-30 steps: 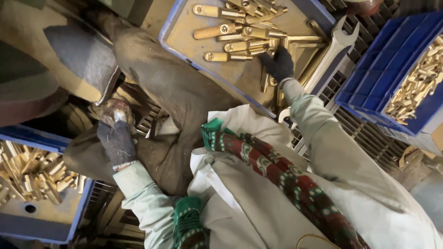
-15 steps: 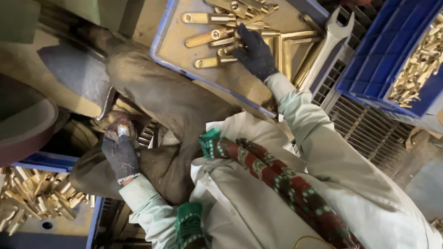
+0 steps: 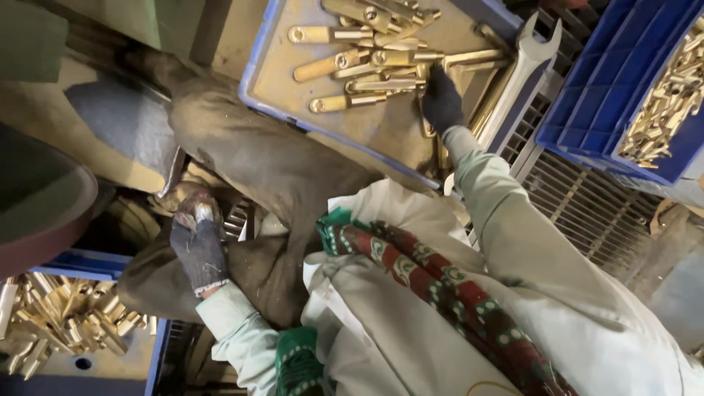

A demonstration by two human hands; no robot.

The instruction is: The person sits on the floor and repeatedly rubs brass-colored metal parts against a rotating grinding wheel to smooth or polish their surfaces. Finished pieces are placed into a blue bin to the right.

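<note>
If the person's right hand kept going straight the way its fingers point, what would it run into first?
The right hand points up into the blue tray. Its fingertips are already at the nearest brass parts, so it would meet those first, though whether it already touches them is unclear.

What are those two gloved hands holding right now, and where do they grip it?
The right hand reaches among the brass pieces in the blue tray; whether it grips one cannot be told. The left hand rests on brown cloth; any hold is unclear.
</note>
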